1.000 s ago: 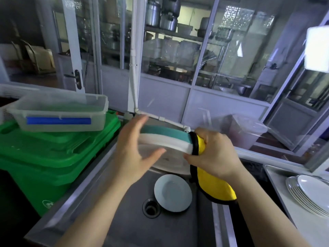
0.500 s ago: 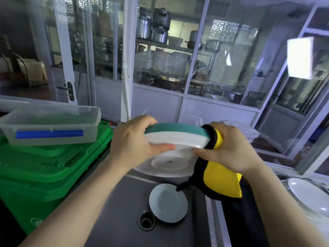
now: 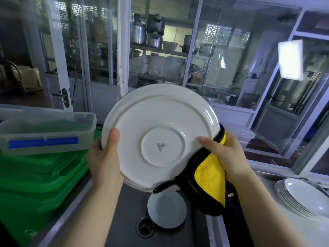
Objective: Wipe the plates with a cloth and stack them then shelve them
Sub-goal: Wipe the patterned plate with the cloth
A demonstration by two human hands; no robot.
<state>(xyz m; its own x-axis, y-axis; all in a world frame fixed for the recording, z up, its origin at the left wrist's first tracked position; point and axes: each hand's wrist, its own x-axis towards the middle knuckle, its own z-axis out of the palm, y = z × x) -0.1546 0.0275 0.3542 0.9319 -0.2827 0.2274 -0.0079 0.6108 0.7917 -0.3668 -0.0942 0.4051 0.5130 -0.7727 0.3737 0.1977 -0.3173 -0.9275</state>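
plate front: I see only the underside of the plate point(image 3: 161, 138); its eating face is turned away from me.
left hand: fingers of the left hand point(image 3: 104, 161) are behind the plate, only the thumb shows.
cloth: the cloth point(image 3: 210, 177) runs partly behind the plate's right rim.
stack of plates: the stack of plates point(image 3: 302, 196) at lower right is cut off by the frame edge.
maker's mark: too small for me to read.
green bin: the green bin point(image 3: 35, 184) is cut off at the left edge.

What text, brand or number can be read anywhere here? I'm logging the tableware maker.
None can be read.
Plate, underside: a small grey maker's mark at its centre, too blurred to tell whether it holds letters.
Green bin: a pale round emblem low on its front, unreadable.
Clear container: a plain blue strip, no lettering.
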